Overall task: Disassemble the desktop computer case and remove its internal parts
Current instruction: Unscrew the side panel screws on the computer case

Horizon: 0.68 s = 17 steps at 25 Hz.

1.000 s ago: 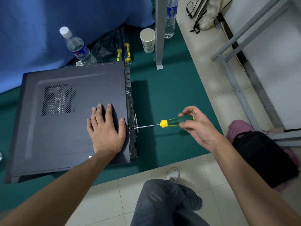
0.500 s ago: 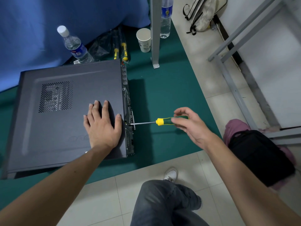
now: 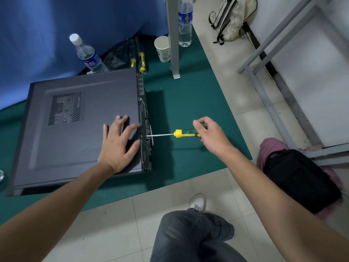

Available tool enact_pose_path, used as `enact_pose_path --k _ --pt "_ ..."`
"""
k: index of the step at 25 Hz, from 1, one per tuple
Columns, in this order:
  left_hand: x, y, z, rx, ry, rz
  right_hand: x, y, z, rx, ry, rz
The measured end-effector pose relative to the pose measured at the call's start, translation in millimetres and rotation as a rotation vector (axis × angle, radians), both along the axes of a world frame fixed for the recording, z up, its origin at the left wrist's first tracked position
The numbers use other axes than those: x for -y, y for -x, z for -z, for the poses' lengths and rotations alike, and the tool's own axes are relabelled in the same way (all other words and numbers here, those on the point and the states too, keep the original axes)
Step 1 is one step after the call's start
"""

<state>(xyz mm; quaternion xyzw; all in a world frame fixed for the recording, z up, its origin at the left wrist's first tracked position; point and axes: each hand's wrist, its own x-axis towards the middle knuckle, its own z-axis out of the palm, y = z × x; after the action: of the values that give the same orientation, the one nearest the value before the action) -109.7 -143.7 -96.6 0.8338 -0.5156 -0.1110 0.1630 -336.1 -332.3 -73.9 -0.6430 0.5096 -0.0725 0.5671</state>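
A: Where does the case (image 3: 81, 125) lie?

B: On its side on the green mat (image 3: 188, 110), its side panel facing up and its rear edge turned toward the person's right. The vent grille (image 3: 67, 107) shows in the upper panel.

A: And which step is in hand?

B: By the look of it, a rear-panel screw is being undone, so the side panel can come off. That would be early in the job; the case is closed and no internal part is out.

A: What does the left hand (image 3: 117, 146) do?

B: It presses flat on the panel near the rear edge, fingers straight and spread, holding nothing. It seems to steady the case.

A: The right hand (image 3: 209, 137)?

B: Its fingers curl round the green end of the screwdriver (image 3: 186, 133) handle. The shaft runs level to the left, and its tip meets the rear edge just beside the left thumb. The screw itself is too small to make out.

A: What does the next move call for?

B: Probably more turns with the tip kept square in the screw head and light pressure toward the case, while the left hand holds it from sliding. When the screw loosens it must be caught, not dropped onto the mat.

A: Anything else near?

B: A water bottle (image 3: 86, 53) and a paper cup (image 3: 162, 49) stand beyond the case, and spare screwdrivers (image 3: 140, 60) lie between them. A black bag (image 3: 300, 178) sits on the floor to the right.
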Motion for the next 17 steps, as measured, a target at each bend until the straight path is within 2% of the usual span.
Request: enact_pose_path --k 2,7,11,17 --pt "-5 4 0 -0.006 0.04 0.07 0 2 1 0.058 -0.002 0.025" --pt "9 13 5 0.001 0.062 -0.071 -8 5 5 0.114 -0.023 0.021" --pt "9 12 10 0.041 0.061 -0.062 -7 6 7 0.134 -0.001 0.041" --pt "10 13 7 -0.007 0.049 -0.076 0 6 4 0.196 -0.026 0.056"
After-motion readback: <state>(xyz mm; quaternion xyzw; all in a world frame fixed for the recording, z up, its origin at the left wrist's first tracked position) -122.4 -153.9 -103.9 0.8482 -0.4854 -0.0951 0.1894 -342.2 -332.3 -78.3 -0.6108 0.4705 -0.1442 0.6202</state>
